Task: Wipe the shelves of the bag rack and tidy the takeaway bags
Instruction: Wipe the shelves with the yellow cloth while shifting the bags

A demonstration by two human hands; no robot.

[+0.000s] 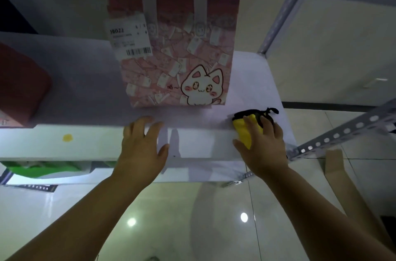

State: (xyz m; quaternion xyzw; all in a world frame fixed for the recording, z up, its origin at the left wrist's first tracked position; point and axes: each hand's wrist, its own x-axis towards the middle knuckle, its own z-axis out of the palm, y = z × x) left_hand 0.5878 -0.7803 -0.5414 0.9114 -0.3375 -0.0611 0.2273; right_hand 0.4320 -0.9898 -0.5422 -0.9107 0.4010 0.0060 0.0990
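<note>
Your left hand (pixel 142 145) lies flat and spread on the front edge of the white shelf (pixel 75 81), fingers apart and reaching over the lip, clamped on nothing; your right hand (pixel 262 145) presses down on a yellow cloth (pixel 243 130) with black trim at the shelf's front right corner, fingers curled over it and thumb along its near side, so the cloth sits pinned between palm and shelf; the 2 hands are well apart, left near the shelf's middle, right near its right end; a pink takeaway bag (pixel 175 63) with a cartoon cat printed on its front stands upright on the shelf, behind and between your hands, not touching either; a white receipt label (pixel 128 36) with a barcode is stuck to the bag's upper left; the bag's top shows 3 dark red panels with pale gaps between them; a dark red object (pixel 19 87) sits on the shelf at far left, cut off by the frame edge; a small yellow dot sticker (pixel 68 138) is on the shelf's front face, left of your left hand; something green (pixel 42 168) shows on the level below; a perforated metal rack post (pixel 342 134) runs diagonally at right; a brown cardboard piece (pixel 336 166) stands just beside your right forearm; the tiled floor (pixel 192 218) below shows glare spots.
</note>
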